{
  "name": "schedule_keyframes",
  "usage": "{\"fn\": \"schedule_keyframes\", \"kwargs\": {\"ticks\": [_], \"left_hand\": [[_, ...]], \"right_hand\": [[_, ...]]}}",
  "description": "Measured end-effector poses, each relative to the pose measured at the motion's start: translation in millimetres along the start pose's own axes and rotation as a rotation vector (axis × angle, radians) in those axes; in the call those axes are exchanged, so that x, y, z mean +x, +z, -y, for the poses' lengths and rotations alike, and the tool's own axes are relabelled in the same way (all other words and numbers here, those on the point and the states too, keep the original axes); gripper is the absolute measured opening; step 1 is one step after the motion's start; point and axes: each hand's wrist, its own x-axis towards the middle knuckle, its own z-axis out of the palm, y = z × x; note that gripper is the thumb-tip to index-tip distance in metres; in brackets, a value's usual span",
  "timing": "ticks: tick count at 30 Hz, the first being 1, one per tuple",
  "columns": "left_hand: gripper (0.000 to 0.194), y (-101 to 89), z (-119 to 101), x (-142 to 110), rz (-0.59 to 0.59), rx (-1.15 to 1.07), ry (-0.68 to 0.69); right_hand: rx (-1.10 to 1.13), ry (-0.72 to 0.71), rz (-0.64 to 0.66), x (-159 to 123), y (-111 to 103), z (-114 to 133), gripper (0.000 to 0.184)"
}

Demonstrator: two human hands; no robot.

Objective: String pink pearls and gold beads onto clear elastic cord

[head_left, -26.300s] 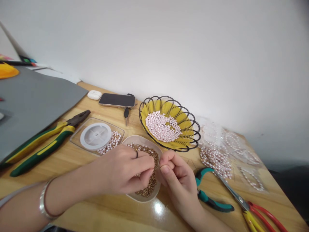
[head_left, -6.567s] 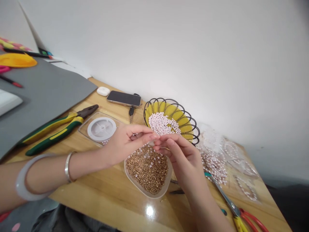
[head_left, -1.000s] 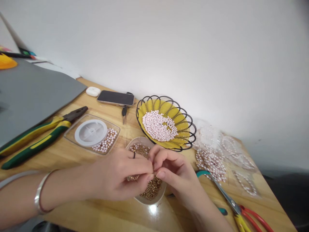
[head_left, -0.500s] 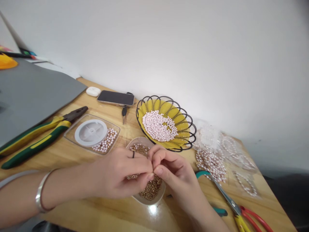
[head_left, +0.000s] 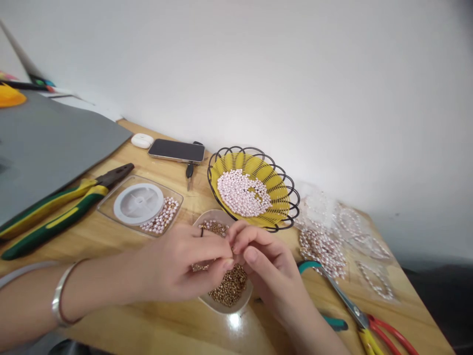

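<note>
My left hand, with a dark ring on one finger, is closed in a pinch. Its fingertips meet those of my right hand, whose fingers are curled while the thumb stands slightly off them. Whatever lies between the fingertips is too small and too covered to make out. Directly under both hands sits a pale bowl of small gold beads, with some pinkish ones at its far side. The hands hide part of this bowl.
Behind the bowl stands a yellow-and-black basket of pink pearl beads. Left are a clear box with a white spool, pliers and a phone. Right are beaded strands and red-handled scissors.
My right thumb has lifted away from the left fingertips, opening a small gap. Both hands otherwise stay over the bowl, and the objects on the table have not moved.
</note>
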Motion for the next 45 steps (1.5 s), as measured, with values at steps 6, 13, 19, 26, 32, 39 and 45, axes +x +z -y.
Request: {"fn": "schedule_keyframes", "kwargs": {"ticks": [6, 13, 19, 26, 32, 39, 45], "left_hand": [[0.023, 0.4, 1, 2, 0.019, -0.033, -0.010], [0.024, 0.9, 0, 2, 0.018, -0.014, 0.004], [0.025, -3.6, -4, 6, 0.036, -0.039, -0.014], [0.027, -5.9, -2, 5, 0.107, -0.081, -0.007], [0.026, -5.4, -2, 5, 0.130, -0.094, 0.012], [0.025, -7.5, -5, 7, 0.142, -0.106, 0.025], [0.027, -7.5, -4, 6, 0.184, -0.089, 0.025]], "right_hand": [[-0.068, 0.002, -0.035, 1, 2, 3, 0.006], [-0.217, -0.021, -0.098, 2, 8, 8, 0.017], [-0.149, -0.032, -0.083, 2, 6, 2, 0.016], [-0.115, 0.021, -0.027, 2, 3, 3, 0.017], [-0.179, -0.016, 0.012, 2, 5, 9, 0.016], [-0.188, -0.044, 0.025, 0, 4, 8, 0.013], [-0.279, -0.029, 0.055, -3, 4, 11, 0.014]]}}
